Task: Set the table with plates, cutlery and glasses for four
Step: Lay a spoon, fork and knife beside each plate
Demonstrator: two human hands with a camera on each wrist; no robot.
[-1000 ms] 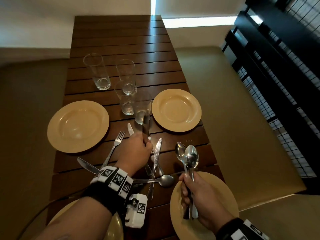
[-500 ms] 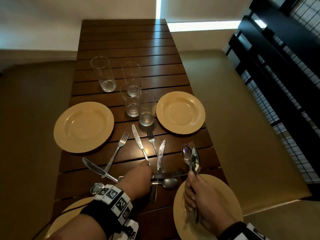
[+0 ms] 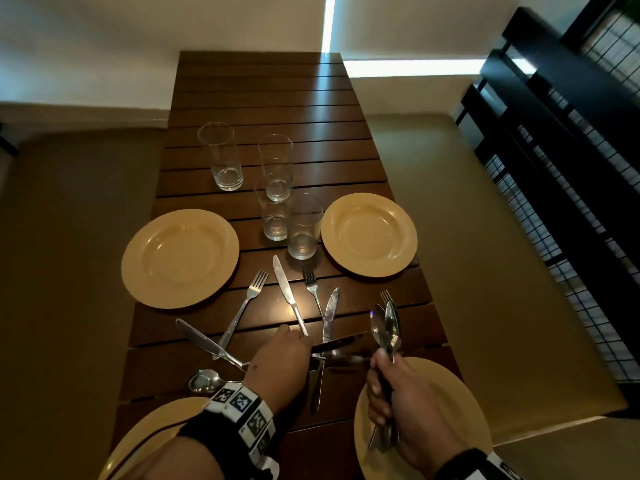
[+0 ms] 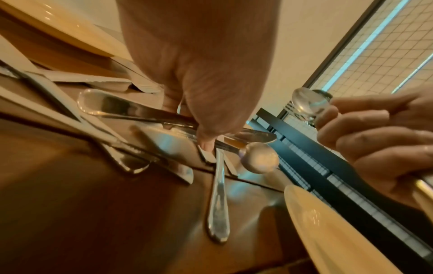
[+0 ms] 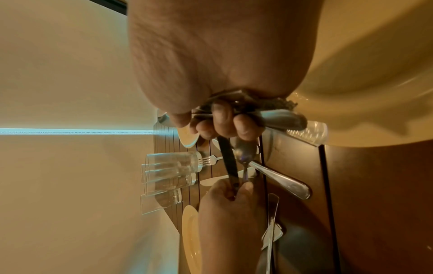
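Four tan plates lie on the slatted wooden table (image 3: 263, 98): far left (image 3: 180, 258), far right (image 3: 369, 233), near left (image 3: 152, 438), near right (image 3: 460, 403). Several clear glasses (image 3: 277, 168) cluster mid-table. Loose forks (image 3: 247, 306) and knives (image 3: 289, 299) are scattered before me, and a spoon (image 3: 204, 381) lies at the left. My left hand (image 3: 304, 344) pinches a dark knife (image 3: 337, 342) level above the pile; a spoon (image 4: 257, 157) stem sits at the same fingertips. Over the near right plate, my right hand (image 3: 381, 393) grips upright spoons (image 3: 386, 327) and a fork.
Tan cushioned benches (image 3: 485, 271) run along both long sides of the table. A black railing with wire mesh (image 3: 571, 168) stands at the right. The far half of the table holds nothing but bare slats.
My left hand left a fork by the nearest glass and drew back to the near cutlery pile, where it now pinches a knife. The right hand kept its bundle.
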